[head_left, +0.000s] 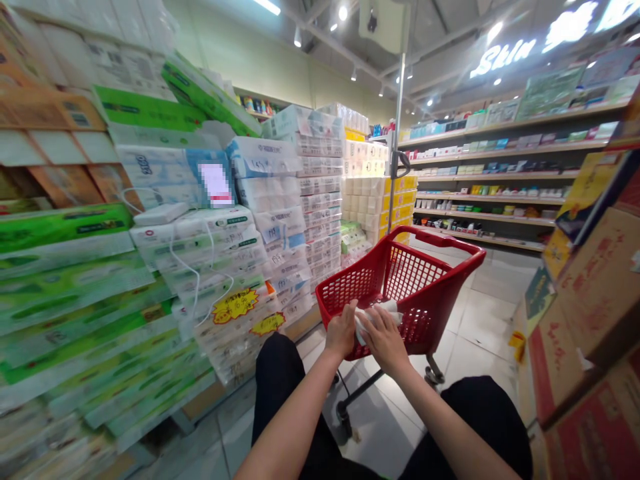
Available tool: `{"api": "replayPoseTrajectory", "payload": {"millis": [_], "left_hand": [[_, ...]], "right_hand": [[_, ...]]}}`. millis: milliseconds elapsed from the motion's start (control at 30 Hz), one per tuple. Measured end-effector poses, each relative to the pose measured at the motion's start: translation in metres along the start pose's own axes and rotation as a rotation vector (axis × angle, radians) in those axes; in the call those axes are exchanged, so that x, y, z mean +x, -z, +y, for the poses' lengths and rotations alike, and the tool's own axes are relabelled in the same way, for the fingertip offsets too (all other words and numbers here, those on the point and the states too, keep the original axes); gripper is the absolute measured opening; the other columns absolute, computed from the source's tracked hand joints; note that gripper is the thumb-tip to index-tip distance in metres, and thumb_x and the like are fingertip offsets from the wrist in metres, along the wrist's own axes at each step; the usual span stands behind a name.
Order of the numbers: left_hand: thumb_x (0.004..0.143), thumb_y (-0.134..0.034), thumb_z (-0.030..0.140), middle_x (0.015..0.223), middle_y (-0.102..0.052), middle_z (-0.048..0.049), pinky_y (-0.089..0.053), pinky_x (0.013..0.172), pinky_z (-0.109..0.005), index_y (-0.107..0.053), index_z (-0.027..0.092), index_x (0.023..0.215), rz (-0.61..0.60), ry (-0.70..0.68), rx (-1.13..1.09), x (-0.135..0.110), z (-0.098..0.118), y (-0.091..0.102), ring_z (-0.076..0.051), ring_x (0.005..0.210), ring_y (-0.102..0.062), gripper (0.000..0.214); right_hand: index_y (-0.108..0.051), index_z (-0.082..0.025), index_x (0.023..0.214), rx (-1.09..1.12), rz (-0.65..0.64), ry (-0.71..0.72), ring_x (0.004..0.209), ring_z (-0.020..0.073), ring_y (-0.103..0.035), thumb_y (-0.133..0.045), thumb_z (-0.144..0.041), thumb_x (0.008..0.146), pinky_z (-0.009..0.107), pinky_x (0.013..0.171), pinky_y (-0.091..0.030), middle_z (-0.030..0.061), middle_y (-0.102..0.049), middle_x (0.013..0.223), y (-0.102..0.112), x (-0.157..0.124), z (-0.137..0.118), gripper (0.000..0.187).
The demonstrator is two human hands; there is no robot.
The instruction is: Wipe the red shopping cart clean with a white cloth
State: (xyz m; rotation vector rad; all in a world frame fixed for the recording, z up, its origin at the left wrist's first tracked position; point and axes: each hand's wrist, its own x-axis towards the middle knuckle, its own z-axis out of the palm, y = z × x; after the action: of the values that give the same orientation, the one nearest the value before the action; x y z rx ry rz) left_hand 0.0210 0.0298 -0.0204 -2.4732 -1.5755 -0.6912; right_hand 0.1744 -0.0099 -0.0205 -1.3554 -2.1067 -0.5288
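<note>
In front of me stands a red plastic shopping cart (430, 320) with latticed sides, its near end between my knees. My left hand (341, 331) is closed at the near rim of the basket, thumb up, with its fingertips partly hidden. Beside it, my right hand (384, 337) presses a crumpled white cloth or tissue (391, 308) against the same rim, fingers bent over it. Some of the white material also shows between the two hands. I cannot tell whether the left fingers touch it.
Stacked tissue packs (280, 220) rise along the left, with a phone (216, 183) and a white power bank (163, 213) with cables on them. Cardboard boxes (595, 287) line the right. Behind the cart are a metal pole (397, 133) and stocked shelves (480, 177).
</note>
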Motion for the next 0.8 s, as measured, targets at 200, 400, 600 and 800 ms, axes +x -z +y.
{"api": "replayPoseTrajectory", "payload": {"millis": [200, 400, 600, 800], "left_hand": [[0.086, -0.060, 0.046, 0.129, -0.049, -0.0084, -0.048, 0.077, -0.033, -0.014, 0.026, 0.144, -0.019, -0.032, -0.047, 0.001, 0.001, -0.002, -0.022, 0.092, -0.063, 0.076], [0.089, -0.055, 0.048, 0.127, -0.050, -0.0085, -0.047, 0.078, -0.032, -0.016, 0.027, 0.143, -0.003, -0.023, -0.039, 0.002, 0.010, -0.006, -0.023, 0.093, -0.062, 0.070], [0.087, -0.059, 0.031, 0.128, -0.049, -0.0098, -0.048, 0.078, -0.034, -0.012, 0.023, 0.145, 0.030, -0.016, -0.014, 0.002, 0.014, -0.010, -0.024, 0.097, -0.061, 0.075], [0.083, -0.054, 0.013, 0.131, -0.045, -0.0117, -0.049, 0.078, -0.033, -0.016, 0.022, 0.144, 0.025, -0.047, 0.020, -0.001, 0.012, -0.009, -0.022, 0.096, -0.061, 0.072]], "right_hand": [[-0.045, -0.033, 0.135, -0.066, -0.069, 0.020, 0.127, 0.0229, -0.039, -0.036, -0.037, 0.097, 0.048, 0.113, -0.020, 0.0027, -0.053, 0.132, 0.013, 0.004, 0.089, 0.040], [-0.050, -0.029, 0.129, -0.166, -0.060, -0.083, 0.133, 0.0248, -0.033, -0.038, -0.034, 0.095, 0.049, 0.113, -0.021, 0.0046, -0.052, 0.133, 0.017, 0.000, 0.130, 0.037], [-0.052, -0.029, 0.126, -0.067, -0.032, -0.011, 0.124, 0.0260, -0.040, -0.046, -0.031, 0.093, 0.047, 0.108, -0.030, 0.0068, -0.056, 0.123, 0.004, 0.004, 0.053, 0.034], [-0.053, -0.029, 0.125, 0.054, -0.083, 0.155, 0.117, 0.0233, -0.047, -0.049, -0.026, 0.091, 0.045, 0.108, -0.032, 0.0053, -0.059, 0.116, 0.006, 0.013, 0.029, 0.034]]}}
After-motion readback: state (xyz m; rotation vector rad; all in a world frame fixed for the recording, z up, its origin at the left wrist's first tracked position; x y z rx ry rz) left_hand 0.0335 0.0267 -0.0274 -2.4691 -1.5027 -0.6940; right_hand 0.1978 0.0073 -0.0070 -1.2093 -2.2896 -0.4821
